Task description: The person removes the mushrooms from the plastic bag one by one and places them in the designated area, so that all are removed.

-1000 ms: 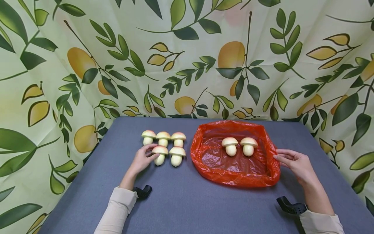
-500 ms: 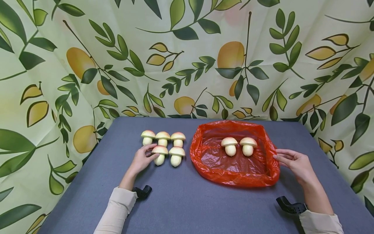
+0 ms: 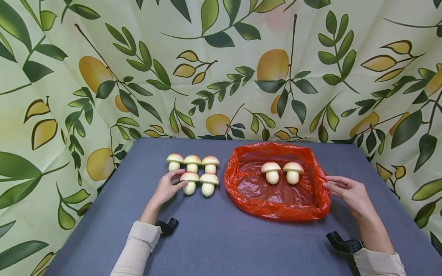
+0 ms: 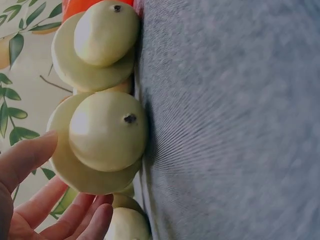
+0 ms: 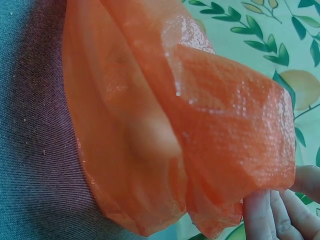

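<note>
My left hand is beside the front-left toy mushroom, its fingers loosely bent. In the left wrist view, the thumb touches the edge of this mushroom's cap and the other fingertips lie along its lower edge, without closing round it. The red plastic bag stands with its mouth spread, holding two mushrooms. At its right side, my right hand pinches the rim between thumb and fingers. The right wrist view shows the folded bag edge in those fingers.
Three mushrooms stand in a back row, and another is right of the one by my left hand. A blue-grey cloth covers the table. Behind it hangs a leaf-patterned curtain.
The mushroom beside my left hand has shifted very slightly to the right. Both hands and the bag have kept nearly the same place.
</note>
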Action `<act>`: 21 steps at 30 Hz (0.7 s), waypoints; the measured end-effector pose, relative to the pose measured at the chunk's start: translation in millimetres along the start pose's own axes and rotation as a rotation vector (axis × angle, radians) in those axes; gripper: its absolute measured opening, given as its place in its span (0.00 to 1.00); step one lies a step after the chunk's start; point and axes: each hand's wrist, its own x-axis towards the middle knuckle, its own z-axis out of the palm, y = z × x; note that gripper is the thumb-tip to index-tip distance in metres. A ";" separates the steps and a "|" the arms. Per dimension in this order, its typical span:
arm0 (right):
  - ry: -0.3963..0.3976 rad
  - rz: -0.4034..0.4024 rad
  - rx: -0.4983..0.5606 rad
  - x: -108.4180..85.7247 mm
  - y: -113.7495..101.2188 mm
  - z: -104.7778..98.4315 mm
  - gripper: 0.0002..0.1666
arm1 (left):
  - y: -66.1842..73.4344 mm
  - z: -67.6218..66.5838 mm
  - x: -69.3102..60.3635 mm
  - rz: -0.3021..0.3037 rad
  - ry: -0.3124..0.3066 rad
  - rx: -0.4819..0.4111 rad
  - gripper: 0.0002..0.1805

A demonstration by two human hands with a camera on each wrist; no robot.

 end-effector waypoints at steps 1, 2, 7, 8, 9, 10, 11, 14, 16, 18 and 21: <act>0.000 0.000 0.000 0.1 0.0 0.0 0.12 | 0.3 -0.6 -0.1 0.001 0.006 -0.004 0.26; 0.000 0.000 0.002 0.1 0.1 0.0 0.12 | 0.6 -1.3 -0.1 0.004 0.012 -0.006 0.26; -0.001 -0.001 0.009 0.4 0.5 -0.2 0.12 | 1.8 -5.0 -0.4 0.015 0.047 0.004 0.25; -0.001 -0.002 0.009 0.4 0.6 -0.1 0.12 | 2.2 -5.8 -0.6 0.017 0.051 0.009 0.25; -0.001 -0.001 0.007 0.4 0.6 -0.2 0.12 | 2.9 -6.7 -0.8 0.020 0.054 0.013 0.26; -0.001 -0.001 0.004 0.4 0.7 -0.2 0.12 | 3.6 -7.5 -1.0 0.023 0.054 0.017 0.26; 0.000 0.000 0.000 0.4 0.7 -0.3 0.12 | 4.5 -8.4 -1.4 0.026 0.052 0.020 0.26; 0.001 0.001 -0.010 0.4 0.5 -0.2 0.12 | 9.2 -10.7 -2.7 0.033 0.049 0.019 0.26; 0.001 0.000 -0.014 0.4 0.1 -0.3 0.11 | 12.9 -11.9 -3.9 0.037 0.049 0.013 0.26; 0.003 0.000 -0.021 0.3 0.0 -0.4 0.11 | 16.7 -12.8 -5.2 0.039 0.047 0.007 0.26; 0.006 0.006 -0.029 0.1 0.0 -0.8 0.11 | 21.6 -13.3 -7.7 0.047 0.042 0.004 0.25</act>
